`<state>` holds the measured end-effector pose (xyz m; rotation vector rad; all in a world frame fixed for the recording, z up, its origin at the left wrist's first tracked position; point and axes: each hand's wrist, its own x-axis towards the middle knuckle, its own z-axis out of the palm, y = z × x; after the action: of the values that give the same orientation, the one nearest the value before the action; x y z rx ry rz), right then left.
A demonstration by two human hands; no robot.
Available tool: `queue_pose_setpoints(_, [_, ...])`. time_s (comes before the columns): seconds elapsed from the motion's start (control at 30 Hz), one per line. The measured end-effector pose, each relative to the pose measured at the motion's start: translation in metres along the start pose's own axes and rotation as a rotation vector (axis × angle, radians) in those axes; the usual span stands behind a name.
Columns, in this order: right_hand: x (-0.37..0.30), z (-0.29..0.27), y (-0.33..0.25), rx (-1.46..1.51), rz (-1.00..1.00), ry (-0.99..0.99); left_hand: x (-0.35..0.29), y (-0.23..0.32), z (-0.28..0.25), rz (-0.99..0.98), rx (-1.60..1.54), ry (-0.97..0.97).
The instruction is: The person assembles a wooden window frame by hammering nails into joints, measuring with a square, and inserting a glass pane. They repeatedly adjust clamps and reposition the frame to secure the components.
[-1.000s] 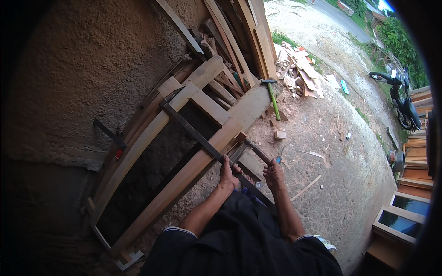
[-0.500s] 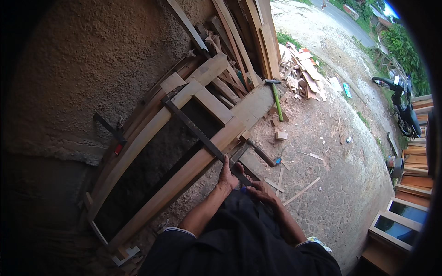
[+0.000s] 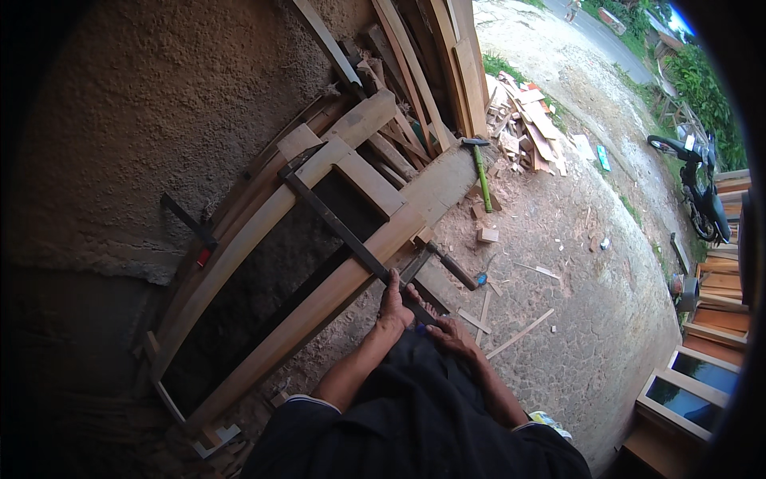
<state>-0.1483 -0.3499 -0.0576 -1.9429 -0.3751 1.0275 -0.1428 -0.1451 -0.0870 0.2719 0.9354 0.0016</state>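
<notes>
A curved wooden frame lies at a slant in front of me, with a dark opening along its middle. Across it runs the long dark bar of a bar clamp, reaching from the frame's far rail down toward my body. My left hand is closed around this bar just past the near rail, thumb pointing up along it. Lower down, my right hand wraps the bar's near end; the part under its fingers is hidden. Beside the near rail sits another clamp with a dark handle.
A hammer with a green handle rests on the frame's far right end. Beyond it is a heap of wood offcuts. Boards lean against the rough wall. Thin strips lie on the ground; a motorcycle stands far right.
Both hands stay on the bar clamp in nearly the same place. The frame and clamp show no visible movement; the view has shifted very slightly.
</notes>
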Motion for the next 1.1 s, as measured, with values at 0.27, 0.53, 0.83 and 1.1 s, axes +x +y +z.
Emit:
queue_pose_setpoints(0.27, [-0.015, -0.009, -0.026, 0.049, 0.030, -0.001, 0.005, 0.016, 0.005, 0.057, 0.014, 0.062])
queue_pose_setpoints(0.53, [-0.008, -0.010, -0.021, -0.014, -0.004, -0.021, 0.002, 0.016, 0.009, 0.065, 0.018, 0.004])
queue_pose_setpoints(0.83, [-0.016, -0.014, -0.027, 0.056, -0.022, -0.061, 0.004, 0.023, 0.012, 0.004, 0.007, 0.060])
queue_pose_setpoints(1.1, [-0.023, -0.013, -0.003, 0.371, 0.117, -0.083, 0.003, 0.014, 0.014, 0.084, 0.107, 0.067])
